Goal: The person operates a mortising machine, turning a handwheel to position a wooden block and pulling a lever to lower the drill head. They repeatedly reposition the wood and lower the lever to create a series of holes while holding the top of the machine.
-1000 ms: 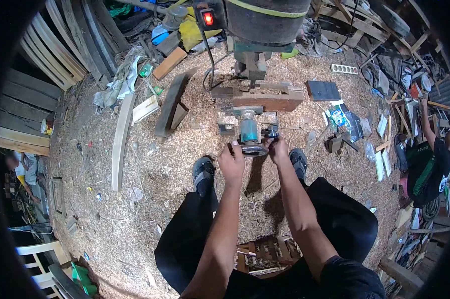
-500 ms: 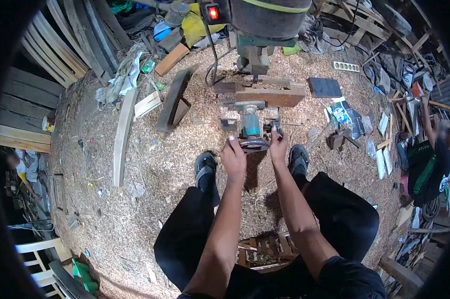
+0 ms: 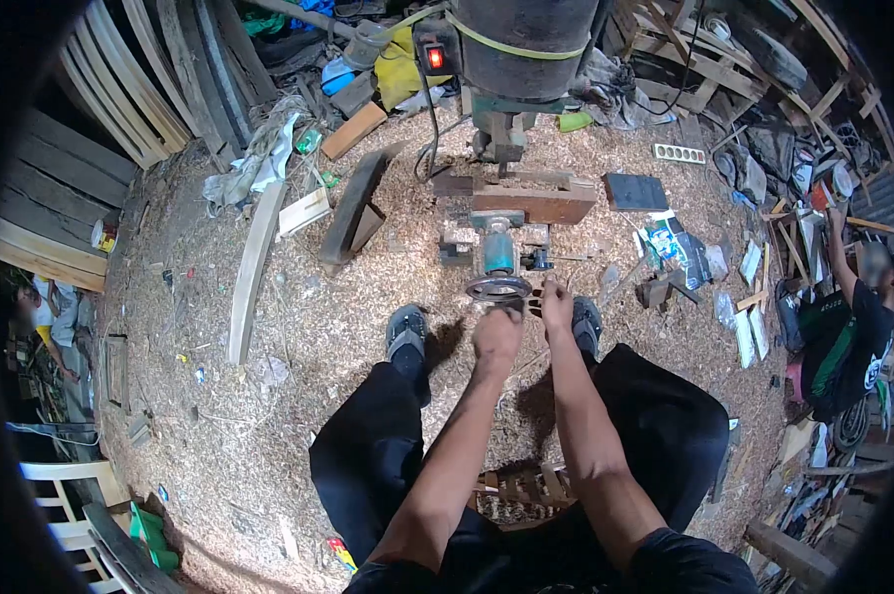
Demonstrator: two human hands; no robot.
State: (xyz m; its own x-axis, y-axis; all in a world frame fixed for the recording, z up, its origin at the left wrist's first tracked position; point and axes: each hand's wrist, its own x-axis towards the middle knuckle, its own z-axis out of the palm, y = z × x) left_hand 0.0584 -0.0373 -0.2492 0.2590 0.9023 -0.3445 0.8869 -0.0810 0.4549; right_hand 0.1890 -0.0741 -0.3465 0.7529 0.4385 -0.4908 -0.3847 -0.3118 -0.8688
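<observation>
The handwheel (image 3: 498,288) fronts a green machine vise (image 3: 498,252). My left hand (image 3: 498,335) is closed at the wheel's lower right edge; the fingers are mostly hidden behind the hand. Just right of the wheel is my right hand (image 3: 557,305), its fingers apart and pointing left, close to the rim without visibly gripping it. Behind the vise lies a brown wooden workpiece (image 3: 541,205) with an opening along its top. Over it hangs the drilling head (image 3: 500,134) of a machine with a dark motor housing (image 3: 524,49).
Wood shavings cover the floor (image 3: 269,436). A red-lit switch (image 3: 435,57) glows on the machine. Left lie a dark beam (image 3: 356,208) and a pale curved slat (image 3: 256,272). A black block (image 3: 635,192) and power strip (image 3: 679,153) are right. Another person (image 3: 853,327) sits far right.
My left hand has moved from the wheel's left side to below its lower right. My right hand has shifted slightly down and opened away from the rim. The camera view has shifted a little.
</observation>
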